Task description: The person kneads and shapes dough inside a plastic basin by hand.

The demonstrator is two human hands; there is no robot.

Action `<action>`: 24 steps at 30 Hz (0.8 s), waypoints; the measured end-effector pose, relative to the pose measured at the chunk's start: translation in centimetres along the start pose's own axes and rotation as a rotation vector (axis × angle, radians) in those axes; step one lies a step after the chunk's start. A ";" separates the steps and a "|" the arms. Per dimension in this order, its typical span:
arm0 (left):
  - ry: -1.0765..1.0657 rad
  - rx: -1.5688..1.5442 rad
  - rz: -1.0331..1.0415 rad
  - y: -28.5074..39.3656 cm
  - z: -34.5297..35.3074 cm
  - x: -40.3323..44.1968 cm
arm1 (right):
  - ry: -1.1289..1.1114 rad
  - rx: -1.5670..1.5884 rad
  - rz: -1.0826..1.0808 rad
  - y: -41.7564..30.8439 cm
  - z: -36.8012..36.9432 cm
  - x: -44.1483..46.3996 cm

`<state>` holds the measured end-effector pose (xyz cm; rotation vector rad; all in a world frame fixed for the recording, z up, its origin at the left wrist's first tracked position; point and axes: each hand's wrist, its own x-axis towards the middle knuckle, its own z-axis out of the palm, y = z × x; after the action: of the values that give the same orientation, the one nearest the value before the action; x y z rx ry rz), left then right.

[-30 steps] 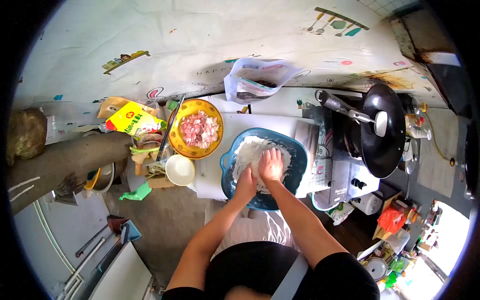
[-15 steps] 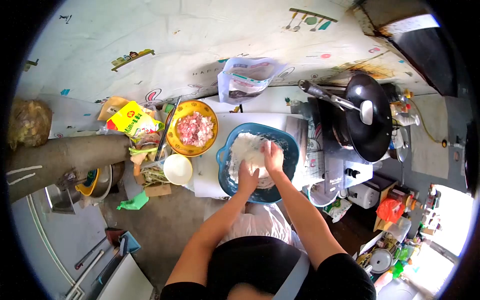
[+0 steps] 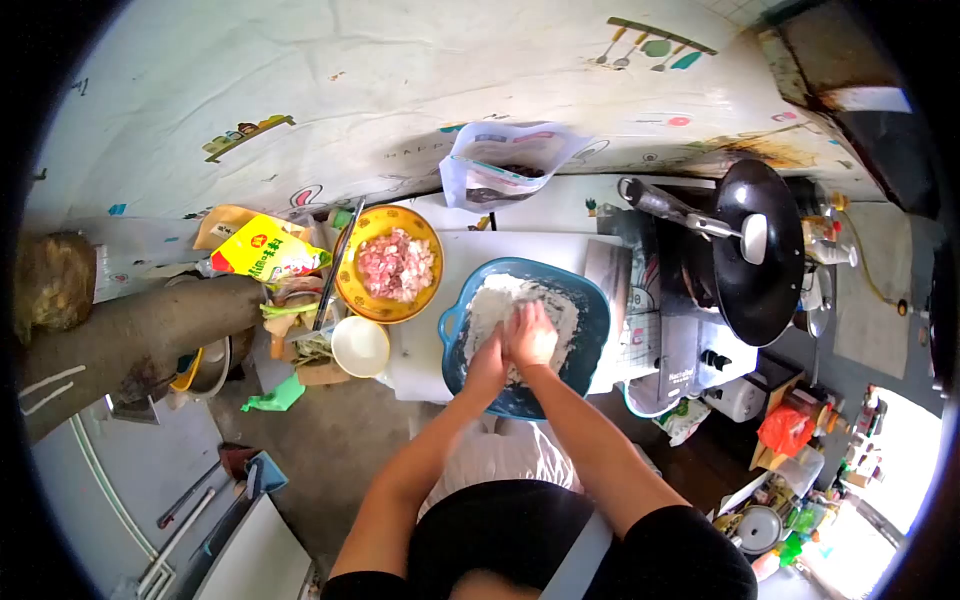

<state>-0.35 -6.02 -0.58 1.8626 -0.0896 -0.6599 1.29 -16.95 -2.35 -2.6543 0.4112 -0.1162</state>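
Observation:
A blue basin (image 3: 598, 345) with a side handle stands on a white board (image 3: 415, 365) and holds white flour (image 3: 500, 293). Inside it, my left hand (image 3: 489, 362) and my right hand (image 3: 531, 335) are close together over the flour, palms facing inward and touching or nearly so. Whether anything lies between them is hidden. To the left of the basin is a yellow patterned bowl (image 3: 350, 292) of diced pink meat (image 3: 396, 264), with a small white bowl (image 3: 360, 346) below it.
At right, a black wok (image 3: 765, 300) with a spatula (image 3: 753, 239) sits over the stove (image 3: 695, 350). An open plastic bag (image 3: 505, 165) stands by the wall. A yellow packet (image 3: 265, 245) and dark chopsticks (image 3: 337, 265) lie at left.
My hands have come together in the basin after being apart half a second ago. The camera view has shifted slightly; bowls and wok keep their places.

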 end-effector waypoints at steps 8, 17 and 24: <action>0.170 -0.109 -0.263 -0.7 4.6 -1.8 | 0.068 0.093 0.034 2.8 1.9 1.5; 0.372 -0.319 -0.089 -4.5 7.1 -0.1 | -0.131 0.356 0.243 2.8 -2.3 2.1; 0.178 0.190 0.063 1.1 3.3 -2.8 | -0.570 0.024 -0.226 0.3 -4.8 3.8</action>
<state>-4.02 -8.20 0.69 2.0848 -0.0971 -0.4519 4.15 -20.42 1.84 -2.5509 -0.0774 0.5487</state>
